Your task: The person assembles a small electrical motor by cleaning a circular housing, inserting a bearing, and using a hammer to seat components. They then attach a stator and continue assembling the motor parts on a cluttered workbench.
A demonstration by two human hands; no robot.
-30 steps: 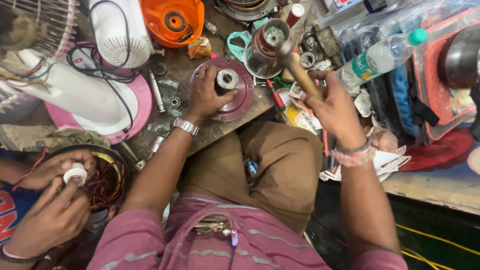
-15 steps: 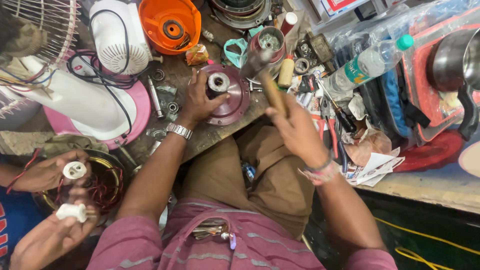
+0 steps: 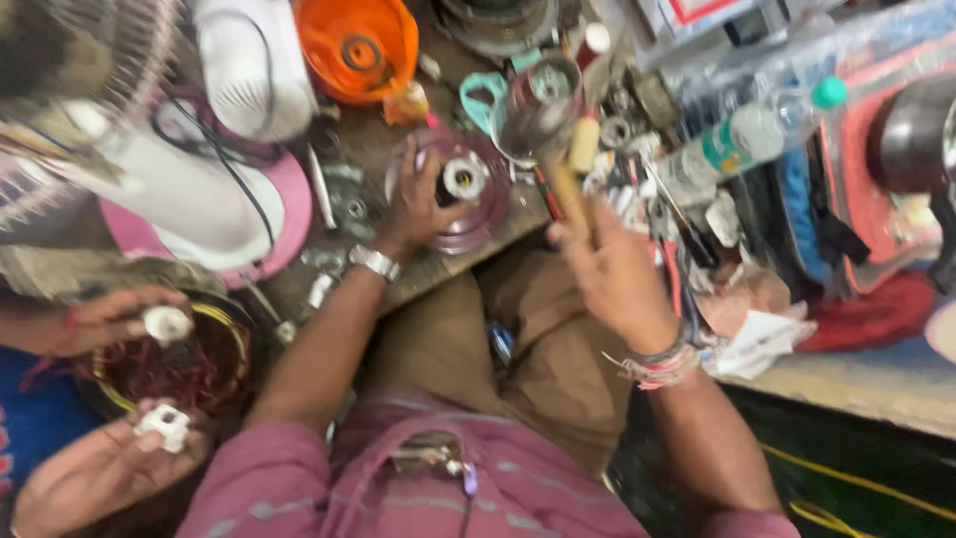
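Observation:
My left hand grips a small white and black cylindrical part standing on a round maroon disc on the workbench. My right hand is closed around the wooden handle of a hammer; its blurred head sits up near a shiny metal cup, just right of the part. A metal watch is on my left wrist and thread bands are on my right wrist.
A white and pink fan base and an orange housing stand at the back left. A plastic bottle, tools and papers crowd the right side. At lower left another person's hands hold white pieces over a copper-wound ring.
My right hand has brought the hammer down and left toward the part on the disc. The other person's hands have shifted, one piece now lower. My left hand stays on the part.

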